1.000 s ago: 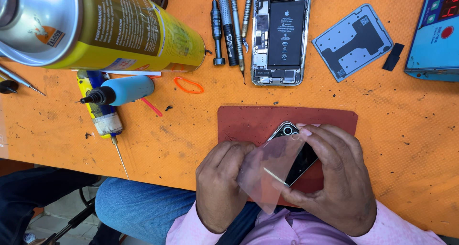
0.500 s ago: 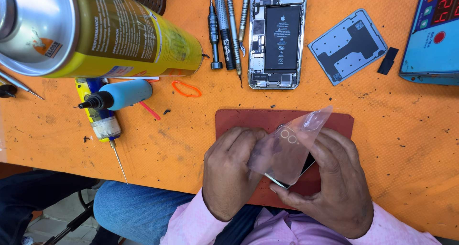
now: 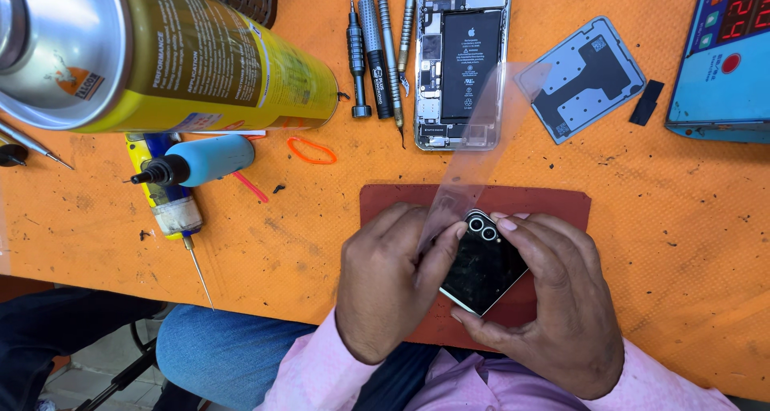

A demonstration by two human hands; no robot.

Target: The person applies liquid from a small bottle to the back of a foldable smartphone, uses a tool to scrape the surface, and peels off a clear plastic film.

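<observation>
The left hand (image 3: 389,287) is curled closed, its thumb and forefinger pinching the lower end of a clear film (image 3: 473,162) that rises up and away from the hands toward the top of the view, over the edge of the open phone (image 3: 464,62). The right hand (image 3: 553,299) grips a black back panel (image 3: 484,268) from its right side, fingers wrapped along the edge and a fingertip resting just beside the two camera rings (image 3: 480,223) at the panel's top corner. The panel is tilted and held just above a dark red mat (image 3: 553,204) on the orange surface (image 3: 690,242), near the person's body. The open phone lies face down beyond the mat, its battery showing, with a row of screwdrivers (image 3: 373,46) just to its left and a grey metal plate (image 3: 583,78) to its right. A large yellow spray can (image 3: 184,54) lies on its side at the top left, with a blue-capped bottle (image 3: 196,161) below it and an orange ring (image 3: 311,150) near the bottle. A blue device (image 3: 718,82) sits at the top right corner.
</observation>
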